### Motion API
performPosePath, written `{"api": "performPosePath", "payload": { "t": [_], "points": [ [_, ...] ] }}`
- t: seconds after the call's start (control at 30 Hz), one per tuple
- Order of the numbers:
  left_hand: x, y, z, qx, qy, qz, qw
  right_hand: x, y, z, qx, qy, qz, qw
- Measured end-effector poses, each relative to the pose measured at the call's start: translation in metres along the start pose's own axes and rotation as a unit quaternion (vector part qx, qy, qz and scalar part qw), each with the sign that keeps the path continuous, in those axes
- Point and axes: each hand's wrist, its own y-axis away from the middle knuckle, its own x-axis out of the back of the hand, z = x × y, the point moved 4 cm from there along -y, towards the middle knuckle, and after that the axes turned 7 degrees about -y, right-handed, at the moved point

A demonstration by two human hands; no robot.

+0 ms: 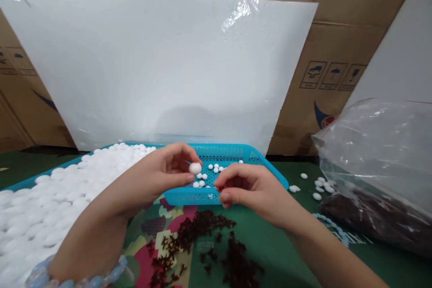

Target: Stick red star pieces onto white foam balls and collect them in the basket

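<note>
One white board [162,67] is propped behind one blue basket [236,153]. Above the basket's front rim, one white bead [195,168] is pinched by the left hand [162,175]; the right hand [249,189] is curled beside it, its grip hidden.

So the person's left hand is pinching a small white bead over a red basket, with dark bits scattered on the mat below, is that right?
Not quite: the basket is blue, not red, as the head view shows. The rest holds: the left hand pinches a small white bead over it, with dark bits scattered on the mat below.
</note>
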Motion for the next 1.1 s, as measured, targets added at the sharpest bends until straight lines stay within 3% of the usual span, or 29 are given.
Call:
{"api": "performPosePath", "payload": {
  "t": [0.27, 0.6, 0.93, 1.1],
  "points": [
    [-0.003, 0.0, 0.001, -0.046, 0.086, -0.017, 0.995, -0.001, 0.008, -0.01, 0.074, -0.077, 0.018, 0.994],
    [-0.009, 0.003, 0.011, -0.092, 0.108, 0.007, 0.99, -0.006, 0.011, -0.018, 0.163, 0.021, 0.055, 0.985],
    [-0.011, 0.004, 0.016, -0.093, 0.041, 0.003, 0.995, -0.007, 0.012, -0.02, 0.17, 0.044, 0.082, 0.981],
    [-0.013, 0.004, 0.016, -0.074, 0.061, -0.003, 0.995, -0.008, 0.013, -0.018, 0.158, 0.028, 0.085, 0.983]
  ]
}}
